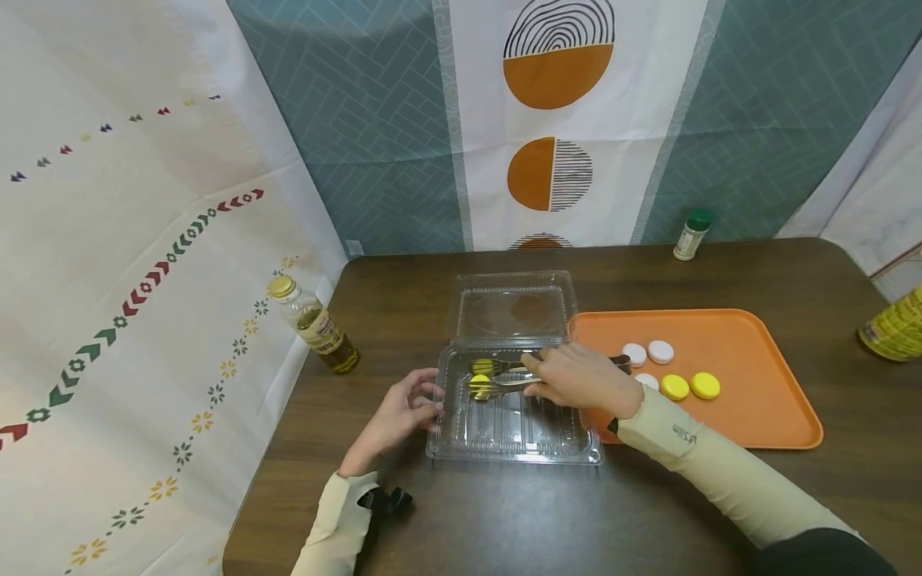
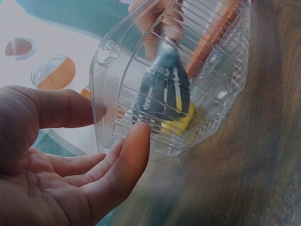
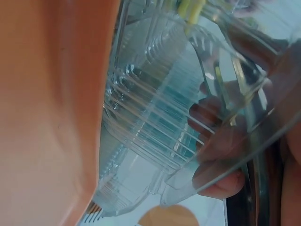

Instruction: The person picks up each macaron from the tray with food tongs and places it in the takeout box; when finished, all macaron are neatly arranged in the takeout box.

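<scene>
A clear plastic clamshell container (image 1: 519, 436) lies on the table with its lid (image 1: 513, 312) folded back. My left hand (image 1: 406, 408) holds its left rim, thumb on one side and fingertips on the outer wall in the left wrist view. My right hand (image 1: 583, 376) reaches over the base and grips metal tongs (image 1: 515, 382), whose bent end sticks out to the right of the hand. At the container's left side, the tongs' heads overlap a yellow disc (image 1: 479, 387). Another yellow disc (image 1: 482, 366) lies just behind it.
To the right, an orange tray (image 1: 749, 416) bears white discs (image 1: 659, 352) and yellow discs (image 1: 704, 386). An oil bottle (image 1: 317, 328) stands at the left edge, a green-capped shaker (image 1: 693, 234) at the back, and a yellow canister (image 1: 896, 326) at the far right.
</scene>
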